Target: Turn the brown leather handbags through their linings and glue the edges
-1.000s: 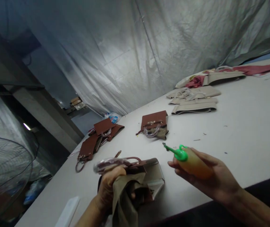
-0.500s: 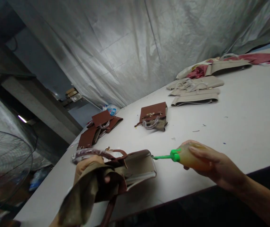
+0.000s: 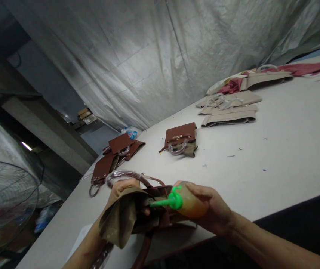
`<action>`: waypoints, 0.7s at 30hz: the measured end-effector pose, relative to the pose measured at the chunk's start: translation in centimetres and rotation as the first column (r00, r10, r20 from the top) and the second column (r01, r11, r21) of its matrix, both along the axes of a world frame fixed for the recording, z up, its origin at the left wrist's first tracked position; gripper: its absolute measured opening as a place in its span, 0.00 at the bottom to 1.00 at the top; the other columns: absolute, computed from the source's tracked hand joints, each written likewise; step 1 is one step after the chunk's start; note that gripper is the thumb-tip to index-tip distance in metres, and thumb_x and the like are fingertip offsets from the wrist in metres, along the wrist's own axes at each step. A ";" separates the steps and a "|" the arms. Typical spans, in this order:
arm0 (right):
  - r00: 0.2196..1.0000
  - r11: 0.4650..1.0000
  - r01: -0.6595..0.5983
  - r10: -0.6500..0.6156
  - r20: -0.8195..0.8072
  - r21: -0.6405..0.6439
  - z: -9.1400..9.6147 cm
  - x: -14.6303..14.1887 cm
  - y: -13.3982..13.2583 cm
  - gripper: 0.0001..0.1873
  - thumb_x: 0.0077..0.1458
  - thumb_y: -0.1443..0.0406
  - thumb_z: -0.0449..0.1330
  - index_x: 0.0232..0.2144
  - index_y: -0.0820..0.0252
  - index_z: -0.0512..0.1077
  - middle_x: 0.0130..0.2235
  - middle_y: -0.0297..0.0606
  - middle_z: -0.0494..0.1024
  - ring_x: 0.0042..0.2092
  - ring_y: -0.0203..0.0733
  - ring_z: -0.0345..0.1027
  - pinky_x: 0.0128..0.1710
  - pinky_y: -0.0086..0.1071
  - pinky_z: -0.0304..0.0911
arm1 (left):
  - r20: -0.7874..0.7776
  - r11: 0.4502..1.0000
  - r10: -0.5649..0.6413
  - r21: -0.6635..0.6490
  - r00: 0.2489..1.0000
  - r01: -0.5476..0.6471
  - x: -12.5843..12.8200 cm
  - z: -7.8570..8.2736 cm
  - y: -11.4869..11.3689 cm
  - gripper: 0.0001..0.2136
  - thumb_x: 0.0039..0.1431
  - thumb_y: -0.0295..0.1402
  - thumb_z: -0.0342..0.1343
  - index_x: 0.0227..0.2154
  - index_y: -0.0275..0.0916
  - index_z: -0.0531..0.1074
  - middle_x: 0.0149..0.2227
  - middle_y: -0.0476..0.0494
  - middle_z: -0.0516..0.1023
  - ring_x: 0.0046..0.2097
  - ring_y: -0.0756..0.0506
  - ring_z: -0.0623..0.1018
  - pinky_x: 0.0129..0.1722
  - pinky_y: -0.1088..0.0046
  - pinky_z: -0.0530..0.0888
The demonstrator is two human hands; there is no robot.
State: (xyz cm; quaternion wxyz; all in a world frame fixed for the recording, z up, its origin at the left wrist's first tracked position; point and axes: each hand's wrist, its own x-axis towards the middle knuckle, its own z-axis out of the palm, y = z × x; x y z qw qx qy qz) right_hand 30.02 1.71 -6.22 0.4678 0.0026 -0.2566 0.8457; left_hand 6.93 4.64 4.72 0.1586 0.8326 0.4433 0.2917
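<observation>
My left hand [image 3: 125, 185] is closed on a brown handbag [image 3: 164, 220] near the front of the table, its fingers partly hidden by the bag's olive lining [image 3: 120, 216]. The lining is pulled out and hangs toward me. A plastic-wrapped handle [image 3: 126, 174] arches above that hand. In my right hand [image 3: 213, 205] is a squeeze bottle [image 3: 192, 203] of amber liquid with a green nozzle cap. Its nozzle [image 3: 161, 203] points left, with the tip at the bag's opening beside the lining; whether it touches is unclear.
Another brown handbag [image 3: 181, 136] lies mid-table, and several more brown bags [image 3: 104, 166] are heaped at the left edge. Beige bag pieces [image 3: 230, 114] and red cloth [image 3: 233, 86] lie at the back right. A wire fan [image 3: 5, 201] stands at the left, beyond the white table [image 3: 289, 149].
My right hand has moved left with the squeeze bottle, bringing its nozzle from the bag's far right edge to the lining. My left hand and the bag have shifted slightly right.
</observation>
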 end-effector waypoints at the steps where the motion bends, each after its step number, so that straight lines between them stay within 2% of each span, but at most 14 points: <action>1: 0.998 0.998 -0.054 0.054 -0.022 -0.021 -0.1 -0.5 0.1 0.17 0.57 0.58 0.56 0.41 0.66 0.74 0.38 0.48 0.80 0.39 0.50 0.76 0.40 0.42 0.70 | -0.009 1.000 0.002 -0.001 1.000 -0.002 -0.1 -0.2 0.0 0.15 0.47 0.42 0.60 0.15 0.39 0.65 0.18 0.50 0.68 0.22 0.50 0.66 0.20 0.76 0.64; 4: 0.985 0.982 -0.155 0.146 -0.088 -0.105 0.1 -1.7 0.2 0.20 0.58 0.55 0.55 0.43 0.67 0.73 0.37 0.49 0.81 0.38 0.49 0.76 0.39 0.41 0.71 | -0.010 0.999 0.015 0.045 1.000 -0.015 -0.4 -1.0 -0.2 0.16 0.44 0.41 0.61 0.16 0.39 0.61 0.19 0.51 0.65 0.23 0.51 0.64 0.21 0.76 0.63; 6: 0.987 0.978 -0.119 0.098 -0.123 -0.171 0.5 -2.4 0.2 0.19 0.57 0.57 0.56 0.43 0.67 0.73 0.37 0.47 0.81 0.38 0.47 0.76 0.38 0.40 0.71 | -0.004 0.999 0.038 0.035 0.999 -0.037 -0.3 -1.4 -0.5 0.15 0.46 0.39 0.60 0.17 0.39 0.60 0.20 0.52 0.65 0.24 0.51 0.65 0.23 0.77 0.63; 9: 0.990 0.963 -0.064 0.029 -0.137 -0.261 1.1 -3.3 0.2 0.16 0.57 0.59 0.57 0.43 0.65 0.73 0.37 0.45 0.81 0.35 0.44 0.76 0.34 0.37 0.72 | -0.055 0.995 0.088 -0.040 0.995 -0.090 0.3 -1.6 -1.2 0.10 0.50 0.38 0.58 0.23 0.38 0.66 0.25 0.49 0.71 0.29 0.48 0.70 0.28 0.75 0.67; 14: 0.989 0.929 0.047 -0.094 -0.112 -0.367 0.8 -4.5 -0.1 0.14 0.57 0.61 0.58 0.42 0.64 0.73 0.34 0.42 0.81 0.30 0.41 0.75 0.27 0.32 0.70 | -0.158 0.963 0.151 -0.200 0.976 -0.182 1.6 -1.6 -2.8 0.15 0.59 0.45 0.50 0.34 0.39 0.73 0.35 0.44 0.78 0.39 0.42 0.76 0.37 0.71 0.71; 17: 0.973 0.887 0.134 -0.202 -0.111 -0.442 0.7 -5.0 -0.4 0.13 0.56 0.61 0.60 0.40 0.64 0.74 0.34 0.42 0.81 0.32 0.42 0.75 0.29 0.32 0.70 | -0.223 0.941 0.137 -0.275 0.965 -0.197 2.2 -2.3 -4.0 0.17 0.56 0.45 0.55 0.44 0.42 0.74 0.44 0.43 0.79 0.45 0.39 0.76 0.43 0.68 0.72; 21: 0.969 0.862 0.122 -0.211 -0.129 -0.492 1.1 -6.0 -0.5 0.16 0.55 0.58 0.60 0.41 0.65 0.74 0.35 0.42 0.81 0.35 0.46 0.76 0.36 0.37 0.71 | -0.154 0.902 0.176 -0.371 0.972 -0.222 3.3 -4.0 -5.3 0.25 0.49 0.43 0.61 0.51 0.42 0.71 0.47 0.40 0.79 0.48 0.37 0.77 0.47 0.64 0.74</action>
